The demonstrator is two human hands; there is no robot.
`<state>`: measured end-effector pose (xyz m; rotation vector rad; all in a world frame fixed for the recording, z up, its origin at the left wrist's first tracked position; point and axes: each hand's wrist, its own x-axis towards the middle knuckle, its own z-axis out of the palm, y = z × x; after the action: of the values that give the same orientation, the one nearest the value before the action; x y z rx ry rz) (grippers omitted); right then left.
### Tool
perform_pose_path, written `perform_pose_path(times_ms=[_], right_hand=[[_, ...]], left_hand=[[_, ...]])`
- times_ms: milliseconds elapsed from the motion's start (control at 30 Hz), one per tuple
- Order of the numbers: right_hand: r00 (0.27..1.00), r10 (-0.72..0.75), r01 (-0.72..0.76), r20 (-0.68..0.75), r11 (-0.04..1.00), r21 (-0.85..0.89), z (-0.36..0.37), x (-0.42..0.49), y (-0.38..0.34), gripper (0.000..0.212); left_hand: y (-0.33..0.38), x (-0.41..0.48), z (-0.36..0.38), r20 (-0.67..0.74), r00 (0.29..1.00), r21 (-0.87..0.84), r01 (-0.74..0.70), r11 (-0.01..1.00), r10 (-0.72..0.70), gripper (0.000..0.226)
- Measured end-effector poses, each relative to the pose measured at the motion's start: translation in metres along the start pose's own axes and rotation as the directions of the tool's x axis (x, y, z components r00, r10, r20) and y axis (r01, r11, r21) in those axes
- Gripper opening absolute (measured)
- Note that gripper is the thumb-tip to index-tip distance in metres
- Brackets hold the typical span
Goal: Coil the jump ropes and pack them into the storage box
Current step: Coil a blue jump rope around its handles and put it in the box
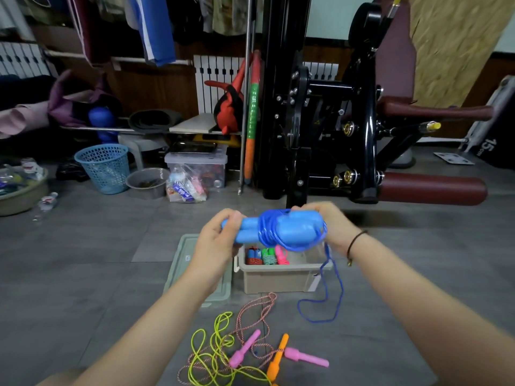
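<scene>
fingers of our left hand (216, 240) are curled round the left ends of the two blue plastic jump rope handles (295, 227), which we're holding side by side above the beige plastic storage box (278, 282). blue cord (267, 232) is wound round their middle. our right hand (331, 227) grips the right ends, and the loose tail (326, 302) dangles to the grey floor (97, 260). coiled ropes (267, 256) sit in the box, and a tangle of pink and yellow-green ropes (245, 348) lies nearer us.

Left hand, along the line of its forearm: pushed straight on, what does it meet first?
Past the blue handles it grips, the left hand would probably reach the base of the black gym machine. Depth is unclear; only floor shows between.
</scene>
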<state>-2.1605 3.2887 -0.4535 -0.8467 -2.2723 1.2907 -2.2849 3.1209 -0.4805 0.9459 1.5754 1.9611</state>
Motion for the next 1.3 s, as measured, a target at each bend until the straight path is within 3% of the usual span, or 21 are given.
perform_pose_path(times_ms=[100,200,300,433,500,633,800,933,1067,1167,1233,1300], right_hand=[[0.985,0.166,-0.172,0.048,0.963,0.208,0.043,-0.018,0.028,0.034],[0.972,0.185,-0.219,0.141,0.935,0.278,0.084,-0.047,0.046,0.035],[0.962,0.132,-0.199,0.238,0.939,0.281,0.109,-0.081,0.041,0.035],[0.965,-0.069,0.043,0.253,0.993,0.107,0.102,-0.101,0.012,0.036],[0.955,-0.148,0.148,0.257,0.989,0.018,0.086,-0.102,-0.009,0.035],[0.949,-0.166,0.22,0.268,0.957,-0.187,0.043,-0.091,-0.036,0.035],[0.954,-0.241,0.297,0.178,0.842,-0.451,-0.005,-0.063,-0.051,0.035],[0.968,-0.246,0.237,0.041,0.856,-0.46,-0.031,-0.028,-0.036,0.038],[0.999,-0.034,0.034,-0.013,0.998,-0.048,-0.018,-0.026,-0.016,0.042],[0.993,0.113,-0.099,-0.032,0.95,0.296,0.014,-0.032,0.0,0.034],[0.978,0.195,-0.151,-0.077,0.91,0.387,0.034,-0.038,0.012,0.026],[0.978,0.198,-0.151,-0.068,0.89,0.43,0.05,-0.047,0.026,0.032]], left_hand=[[0.004,0.009,-0.005,-0.251,0.968,-0.05,0.015,0.999,-0.027,0.033],[0.0,0.019,-0.018,-0.407,0.909,0.182,-0.016,0.983,0.09,0.033],[-0.004,0.024,-0.028,-0.465,0.854,0.439,-0.006,0.898,0.233,0.03],[-0.022,0.024,-0.032,-0.27,0.9,0.741,-0.031,0.67,0.341,0.033],[-0.034,0.022,-0.031,-0.105,0.912,0.84,-0.132,0.526,0.397,0.036],[-0.043,0.017,-0.03,0.11,0.917,0.848,-0.288,0.444,0.383,0.032],[-0.044,0.006,-0.024,0.309,0.909,0.761,-0.412,0.501,0.278,0.034],[-0.016,-0.015,-0.004,0.282,0.903,0.513,-0.428,0.744,0.325,0.024],[0.017,-0.027,0.006,0.15,0.934,0.253,-0.353,0.901,0.324,0.024],[0.025,-0.023,0.009,-0.021,0.98,0.09,-0.197,0.976,0.2,0.026],[0.024,-0.012,0.006,-0.165,0.978,0.02,-0.126,0.992,0.127,0.031],[0.017,0.001,-0.002,-0.295,0.948,0.027,-0.115,0.993,0.118,0.033]])
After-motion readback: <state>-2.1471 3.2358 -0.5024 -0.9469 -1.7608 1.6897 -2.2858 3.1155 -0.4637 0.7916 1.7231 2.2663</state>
